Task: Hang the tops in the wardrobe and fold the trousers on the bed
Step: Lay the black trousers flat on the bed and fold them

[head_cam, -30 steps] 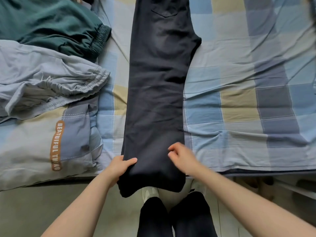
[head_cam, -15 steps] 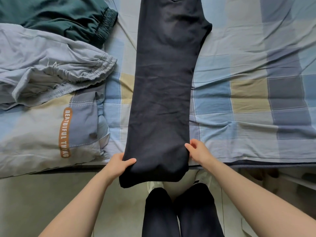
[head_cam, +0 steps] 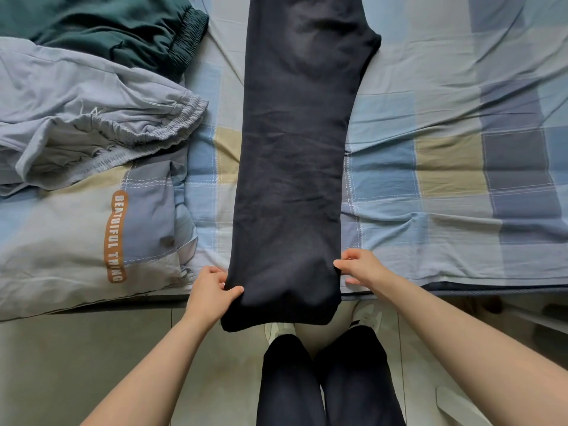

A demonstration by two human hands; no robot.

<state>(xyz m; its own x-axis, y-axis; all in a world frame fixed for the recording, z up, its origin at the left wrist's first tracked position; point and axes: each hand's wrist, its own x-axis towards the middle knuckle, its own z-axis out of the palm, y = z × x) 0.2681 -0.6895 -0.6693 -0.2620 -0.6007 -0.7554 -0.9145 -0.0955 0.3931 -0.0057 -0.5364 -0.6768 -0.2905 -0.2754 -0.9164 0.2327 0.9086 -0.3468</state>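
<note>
Pretty clearly a bedroom at home. There's a bed (head_cam: 445, 186) with a blue and tan checked sheet, clothes (head_cam: 92, 96) piled on it, and a pale tiled floor (head_cam: 92, 364) right alongside.

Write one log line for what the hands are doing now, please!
step: folding black trousers | left hand: pinches hem edge | right hand: pinches other edge | hem overhangs bed
</note>
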